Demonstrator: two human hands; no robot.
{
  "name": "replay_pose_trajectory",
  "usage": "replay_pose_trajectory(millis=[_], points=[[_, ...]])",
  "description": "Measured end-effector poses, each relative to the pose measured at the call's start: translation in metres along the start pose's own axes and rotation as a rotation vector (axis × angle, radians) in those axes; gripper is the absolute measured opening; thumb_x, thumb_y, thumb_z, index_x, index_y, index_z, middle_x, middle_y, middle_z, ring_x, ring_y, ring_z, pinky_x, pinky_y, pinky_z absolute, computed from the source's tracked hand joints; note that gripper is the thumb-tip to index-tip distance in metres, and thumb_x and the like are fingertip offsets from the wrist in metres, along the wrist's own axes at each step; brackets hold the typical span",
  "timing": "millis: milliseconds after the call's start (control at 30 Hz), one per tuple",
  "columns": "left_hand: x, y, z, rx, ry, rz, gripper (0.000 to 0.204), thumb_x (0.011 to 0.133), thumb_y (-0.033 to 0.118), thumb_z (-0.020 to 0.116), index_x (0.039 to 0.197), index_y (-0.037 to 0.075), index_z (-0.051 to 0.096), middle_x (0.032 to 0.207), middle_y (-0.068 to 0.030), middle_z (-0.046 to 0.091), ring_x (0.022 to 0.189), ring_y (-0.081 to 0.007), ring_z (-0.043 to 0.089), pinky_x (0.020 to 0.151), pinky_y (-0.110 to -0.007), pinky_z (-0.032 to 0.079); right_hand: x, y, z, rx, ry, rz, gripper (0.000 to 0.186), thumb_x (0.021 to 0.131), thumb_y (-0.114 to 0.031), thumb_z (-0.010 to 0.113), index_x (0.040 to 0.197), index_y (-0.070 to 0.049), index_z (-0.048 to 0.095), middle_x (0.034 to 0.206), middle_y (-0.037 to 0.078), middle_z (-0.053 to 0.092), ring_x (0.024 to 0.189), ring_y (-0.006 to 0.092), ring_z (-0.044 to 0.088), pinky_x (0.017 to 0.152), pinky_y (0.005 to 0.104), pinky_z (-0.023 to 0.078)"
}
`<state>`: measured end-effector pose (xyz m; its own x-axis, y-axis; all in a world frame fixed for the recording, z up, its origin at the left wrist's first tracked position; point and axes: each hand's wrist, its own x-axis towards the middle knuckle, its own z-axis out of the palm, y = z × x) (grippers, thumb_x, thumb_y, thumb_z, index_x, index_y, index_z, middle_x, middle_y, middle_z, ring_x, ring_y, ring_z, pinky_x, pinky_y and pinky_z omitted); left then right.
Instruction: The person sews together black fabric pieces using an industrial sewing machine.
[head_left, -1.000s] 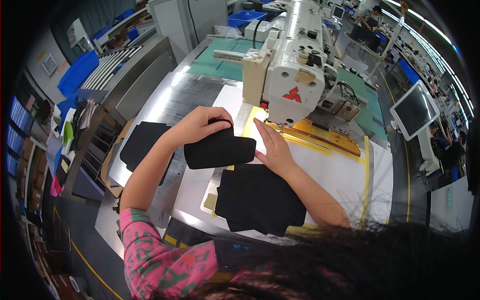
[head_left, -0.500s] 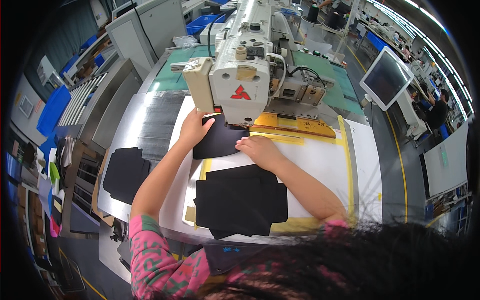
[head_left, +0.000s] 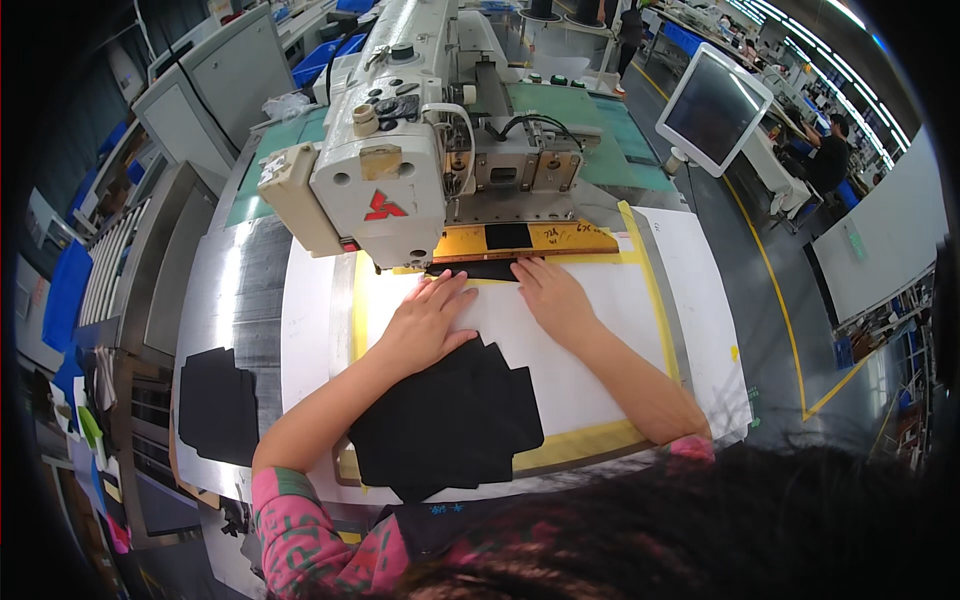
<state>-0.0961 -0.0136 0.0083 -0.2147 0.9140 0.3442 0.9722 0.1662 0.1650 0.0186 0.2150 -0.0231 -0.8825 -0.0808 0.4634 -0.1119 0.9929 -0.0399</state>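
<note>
A black flat piece [head_left: 478, 270] lies partly under the yellow clamp plate [head_left: 580, 238] of a white sewing machine [head_left: 375, 190]; its near edge sticks out, and black also shows through the plate's window. My left hand [head_left: 428, 322] rests with fingers stretched on the left part of that edge. My right hand [head_left: 556, 302] lies flat, fingertips at the piece's right end. Neither hand grips anything. Just below my left hand, a loose stack of black pieces [head_left: 450, 430] is spread over the white, yellow-taped board [head_left: 590, 370].
A second black stack [head_left: 218, 405] lies on the metal table [head_left: 235, 300] at left. A screen [head_left: 715, 110] stands at the back right, beside an aisle with a yellow floor line. A roller rack [head_left: 90, 285] is on the far left. A person [head_left: 828, 150] sits in the distance.
The black piece has gone from left of the machine head to under the yellow plate. My left hand has moved right with it and flattened. The whole view has shifted.
</note>
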Motion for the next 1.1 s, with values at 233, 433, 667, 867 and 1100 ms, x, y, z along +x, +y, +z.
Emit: replay_pose_trajectory(millis=[233,433,667,867,1100], points=[[0.009,0.005,0.001,-0.052,-0.034,-0.103,0.059,0.084,0.040,0.067,0.131,0.007,0.053,0.142,-0.0167,0.044,0.133,-0.0353,0.040,0.110,-0.049,0.032,-0.003,-0.010,-0.014,0.107,-0.123,0.064,0.055,0.090,-0.030,0.059,0.130,0.005,0.050,0.138,0.019,0.049,0.132,0.0317,0.043,0.108,0.0439,0.033],[0.010,0.003,0.002,-0.012,-0.077,-0.138,0.064,0.084,0.046,0.065,0.133,0.006,0.051,0.144,-0.0202,0.042,0.133,-0.0392,0.038,0.111,-0.050,0.030,0.006,-0.007,-0.013,0.098,-0.203,0.102,0.062,0.093,-0.039,0.054,0.134,0.007,0.045,0.141,0.020,0.045,0.135,0.0323,0.038,0.112,0.0448,0.026],[0.009,0.001,0.000,-0.030,-0.085,-0.111,0.064,0.085,0.045,0.065,0.134,0.006,0.051,0.143,-0.0204,0.042,0.133,-0.0387,0.039,0.110,-0.049,0.031,-0.002,-0.012,-0.016,0.052,-0.203,0.126,0.063,0.093,-0.038,0.056,0.136,0.005,0.043,0.144,0.020,0.042,0.137,0.0308,0.037,0.112,0.0453,0.026],[0.005,0.002,0.000,0.011,-0.055,-0.162,0.065,0.085,0.051,0.063,0.131,0.006,0.054,0.142,-0.0217,0.043,0.133,-0.0372,0.041,0.109,-0.048,0.033,-0.005,-0.017,-0.020,0.058,-0.213,0.147,0.062,0.092,-0.038,0.057,0.137,0.004,0.044,0.145,0.019,0.042,0.138,0.0310,0.036,0.112,0.0466,0.027],[0.004,0.001,0.000,-0.001,-0.022,-0.133,0.064,0.081,0.044,0.068,0.130,0.006,0.054,0.141,-0.0223,0.044,0.129,-0.0382,0.043,0.107,-0.048,0.034,-0.006,-0.017,-0.019,0.094,-0.190,0.129,0.061,0.091,-0.035,0.059,0.135,0.005,0.046,0.145,0.019,0.042,0.137,0.0337,0.036,0.112,0.0467,0.028]])
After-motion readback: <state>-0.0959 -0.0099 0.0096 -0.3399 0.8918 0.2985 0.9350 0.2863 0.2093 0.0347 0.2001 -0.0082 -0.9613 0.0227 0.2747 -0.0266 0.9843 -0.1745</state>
